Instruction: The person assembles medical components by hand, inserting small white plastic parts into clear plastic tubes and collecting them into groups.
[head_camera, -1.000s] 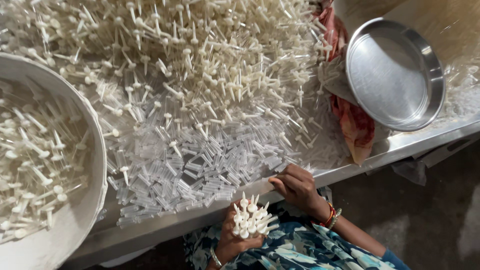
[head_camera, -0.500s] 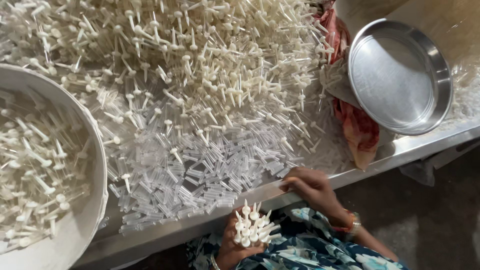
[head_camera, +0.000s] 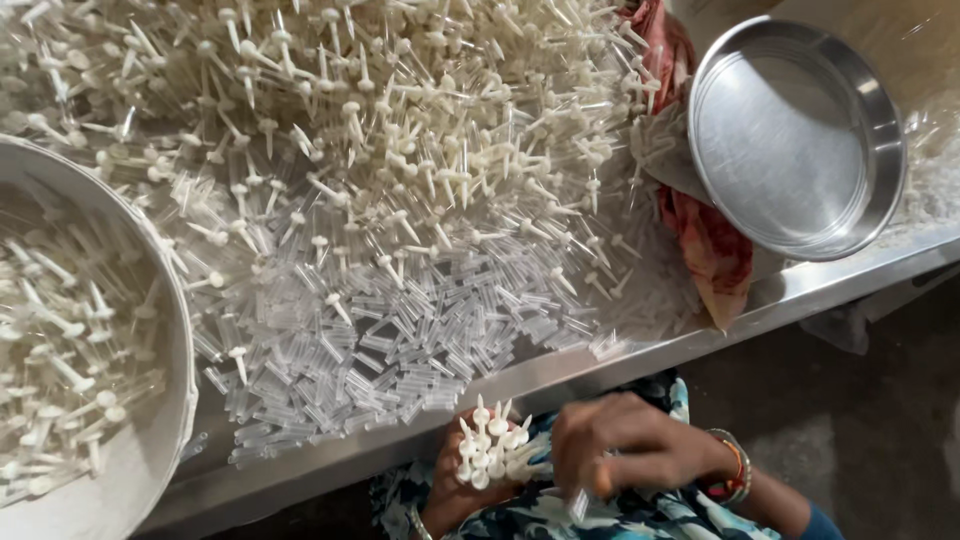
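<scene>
Down below the table edge, the left hand (head_camera: 450, 490) grips a bunch of white pins (head_camera: 490, 450); the right hand (head_camera: 625, 445), fingers curled, touches it. Above them the steel table (head_camera: 800, 290) holds clear tubes (head_camera: 380, 350), more pins, a white tub (head_camera: 150, 440), a steel pan (head_camera: 800, 140) and red cloth (head_camera: 715, 250).

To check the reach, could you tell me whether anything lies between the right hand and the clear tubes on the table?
The right hand is below the metal table edge; that rim is between it and the clear tubes. Nothing else visible intervenes.
</scene>
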